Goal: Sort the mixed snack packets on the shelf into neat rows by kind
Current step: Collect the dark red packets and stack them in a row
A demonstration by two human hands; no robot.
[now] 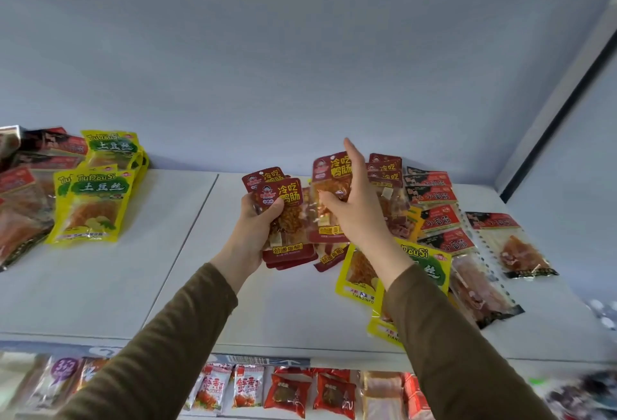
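Head view is showing us gathering the dark red duck-intestine packets (283, 216) into one bunch, so we are judging the step in hand as collecting one kind out of the mixed heap before laying it down as a row. Our left hand (257, 222) is curling fingers and thumb round a fanned stack of these packets, holding it just above the white shelf (110, 286). Our right hand (350, 206) is pinching another packet of the same kind (330, 179) between thumb and lower fingers, while its forefinger is pointing straight up; this packet is standing just beside the held stack, on its right. The next move, we are thinking, is calling for sliding that packet onto the stack squarely, then reaching for the remaining red ones (384, 169) lying further right.

Around them, black-and-red gluten packets (434, 206) are overlapping in a loose column to the right, with a clear packet of meat (514, 246) beyond. Two yellow potato-shred packets (360, 273) are lying under our right forearm. More yellow potato-shred packets (96, 202) are leaning together well apart on the left, already grouped
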